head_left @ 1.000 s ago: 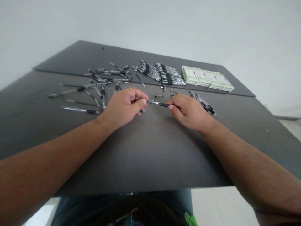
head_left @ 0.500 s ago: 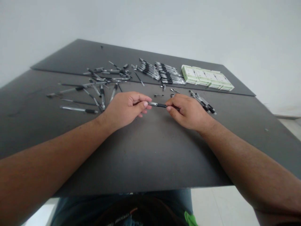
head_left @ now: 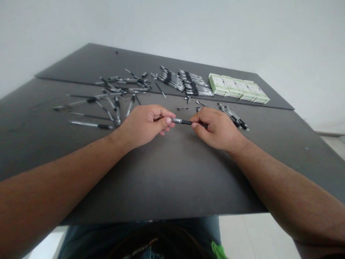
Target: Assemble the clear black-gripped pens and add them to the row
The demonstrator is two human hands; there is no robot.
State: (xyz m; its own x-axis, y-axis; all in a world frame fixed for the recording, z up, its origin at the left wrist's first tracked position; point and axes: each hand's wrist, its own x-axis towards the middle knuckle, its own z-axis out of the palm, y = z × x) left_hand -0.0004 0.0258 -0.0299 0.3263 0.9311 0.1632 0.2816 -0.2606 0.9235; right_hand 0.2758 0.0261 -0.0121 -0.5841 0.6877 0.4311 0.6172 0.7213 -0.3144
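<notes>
A pen (head_left: 182,122) with a clear barrel and a black grip lies level between my two hands, above the grey table. My left hand (head_left: 149,124) pinches its left end between thumb and fingers. On the other side, my right hand (head_left: 217,127) pinches the black end with thumb and forefinger. Both ends of the pen are hidden by my fingers. Small pen parts (head_left: 182,108) lie just beyond the pen, and several finished-looking pens (head_left: 233,116) rest to the right of my right hand.
Scattered pens and pen parts (head_left: 117,108) spread over the table's left side. Farther back are rows of pens (head_left: 192,82) laid side by side. Green-and-white boxes (head_left: 238,87) stand at the back right. The grey table (head_left: 172,187) has its near edge before my lap.
Both hands keep their pinch on the pen, which has shifted very slightly to the right in view. Otherwise the scene looks the same.
</notes>
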